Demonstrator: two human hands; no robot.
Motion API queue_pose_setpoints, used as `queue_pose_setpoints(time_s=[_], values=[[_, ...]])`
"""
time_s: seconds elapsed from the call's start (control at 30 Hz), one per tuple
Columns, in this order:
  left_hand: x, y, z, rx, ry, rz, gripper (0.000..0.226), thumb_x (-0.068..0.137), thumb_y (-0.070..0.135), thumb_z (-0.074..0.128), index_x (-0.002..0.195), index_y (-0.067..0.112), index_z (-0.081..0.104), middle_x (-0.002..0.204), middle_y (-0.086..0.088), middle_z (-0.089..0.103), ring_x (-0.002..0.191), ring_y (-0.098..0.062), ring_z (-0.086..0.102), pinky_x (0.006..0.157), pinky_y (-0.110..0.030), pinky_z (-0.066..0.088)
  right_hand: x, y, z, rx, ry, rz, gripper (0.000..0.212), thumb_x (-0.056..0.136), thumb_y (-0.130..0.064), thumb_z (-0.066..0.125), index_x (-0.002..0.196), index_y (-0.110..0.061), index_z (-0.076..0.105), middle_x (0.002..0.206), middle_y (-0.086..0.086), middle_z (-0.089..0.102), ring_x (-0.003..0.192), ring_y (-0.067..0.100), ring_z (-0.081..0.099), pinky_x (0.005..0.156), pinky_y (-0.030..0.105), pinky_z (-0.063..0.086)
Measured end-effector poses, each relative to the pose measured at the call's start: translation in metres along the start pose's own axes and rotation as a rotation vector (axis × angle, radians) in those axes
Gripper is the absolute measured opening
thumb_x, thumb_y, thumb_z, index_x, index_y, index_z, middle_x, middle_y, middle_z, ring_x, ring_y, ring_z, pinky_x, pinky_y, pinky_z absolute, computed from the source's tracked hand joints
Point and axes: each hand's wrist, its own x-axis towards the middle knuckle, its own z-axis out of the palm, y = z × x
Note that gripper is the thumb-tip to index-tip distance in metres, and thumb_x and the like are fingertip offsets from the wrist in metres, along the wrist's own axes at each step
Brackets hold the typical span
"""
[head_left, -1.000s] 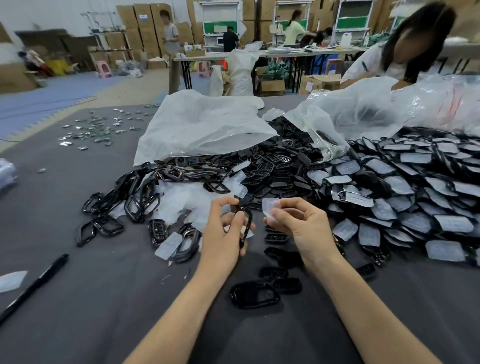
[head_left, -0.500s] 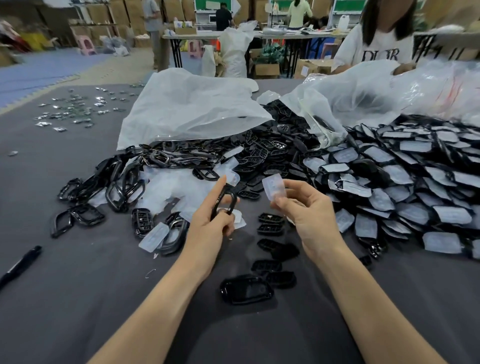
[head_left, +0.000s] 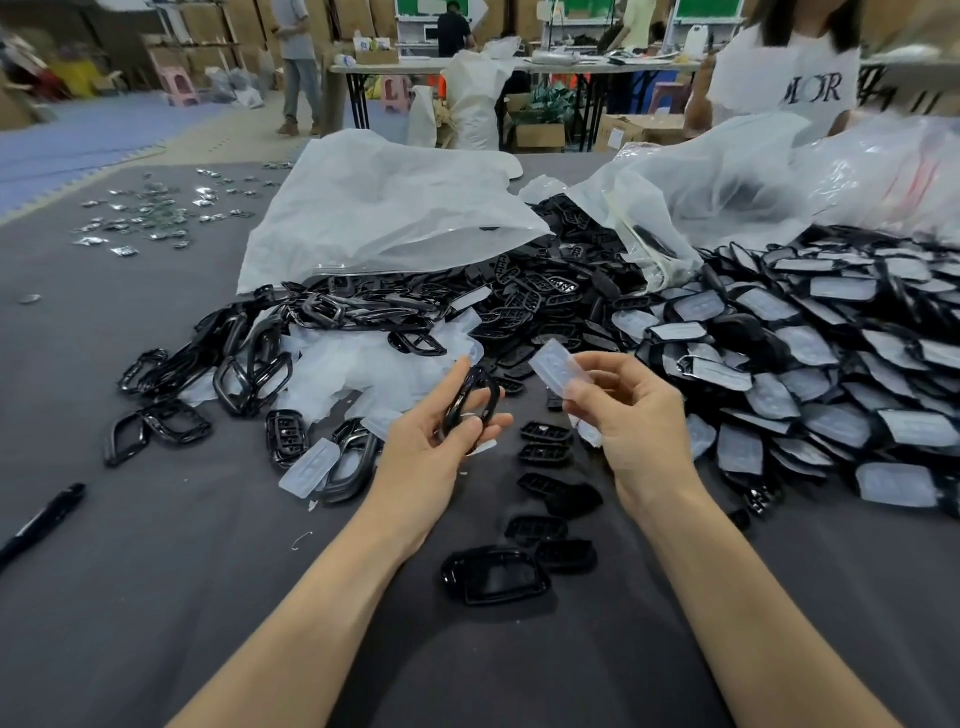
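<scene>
My left hand (head_left: 434, 441) grips a glossy black plastic frame (head_left: 474, 400) edge-on above the grey table (head_left: 156, 597). My right hand (head_left: 631, 421) pinches a small translucent white pad (head_left: 558, 370) between thumb and fingers, a little to the right of the frame and apart from it. Below my hands lie several black grille inserts (head_left: 545, 452) and one black shell (head_left: 496, 574) on the cloth.
A heap of black frames (head_left: 249, 374) and loose clear pads lies left. A large pile of assembled black parts with pads (head_left: 810, 374) fills the right. White plastic bags (head_left: 395, 208) lie behind. A black pen (head_left: 44, 519) sits at left. A person (head_left: 784, 78) works across the table.
Both hands have lifted slightly and separated. The pad in my right hand has tilted up and away from the frame. The camera view has tipped downward.
</scene>
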Motion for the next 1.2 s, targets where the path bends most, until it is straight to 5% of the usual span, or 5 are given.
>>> queue_pose_setpoints(time_s=[0.33,0.53,0.87,1.0,1.2], values=[[-0.001,0.001,0.001,-0.112,0.032,-0.056,0.031,0.097,0.001,0.05,0.121,0.02,0.057,0.092,-0.011,0.075,0.084,-0.024,0.074,0.068,-0.018,0.056,0.006,-0.016,-0.018,0.276,0.096,0.273,0.02,0.087,-0.007,0.044,0.081,-0.007,0.063,0.069,0.004,0.053,0.042,0.012,0.046,0.044,0.022,0.035],[0.001,0.0,-0.001,-0.136,0.082,-0.073,0.03,0.098,0.0,0.047,0.117,0.02,0.058,0.089,-0.011,0.075,0.077,-0.025,0.074,0.065,-0.02,0.056,-0.004,-0.005,-0.007,-1.035,-0.327,-0.148,0.003,0.081,-0.028,0.073,0.084,-0.028,0.071,0.07,-0.011,0.06,0.074,0.009,0.058,0.072,0.027,0.048],[0.0,0.0,-0.004,-0.11,0.04,-0.07,0.055,0.092,-0.016,0.036,0.12,0.023,0.064,0.098,-0.006,0.074,0.082,-0.03,0.073,0.071,-0.023,0.057,-0.011,-0.001,0.002,-1.228,-0.319,-0.24,0.011,0.09,-0.032,0.062,0.099,-0.029,0.067,0.091,-0.008,0.05,0.098,0.021,0.054,0.071,0.028,0.037],[-0.003,0.002,-0.004,-0.107,0.033,-0.079,0.046,0.094,-0.012,0.037,0.112,0.017,0.068,0.1,-0.008,0.074,0.085,-0.029,0.073,0.071,-0.024,0.057,-0.004,0.003,0.001,-0.986,-0.153,-0.226,0.007,0.094,-0.023,0.058,0.09,-0.02,0.062,0.089,-0.005,0.054,0.08,0.017,0.054,0.072,0.03,0.044],[-0.007,0.008,0.003,-0.014,-0.023,-0.072,0.036,0.097,-0.003,0.043,0.114,0.018,0.067,0.104,-0.007,0.073,0.074,-0.023,0.073,0.065,-0.025,0.057,-0.006,-0.008,0.003,0.071,-0.224,0.279,0.015,0.099,-0.013,0.049,0.086,-0.012,0.056,0.063,-0.002,0.046,0.038,0.004,0.027,0.04,0.016,0.025]])
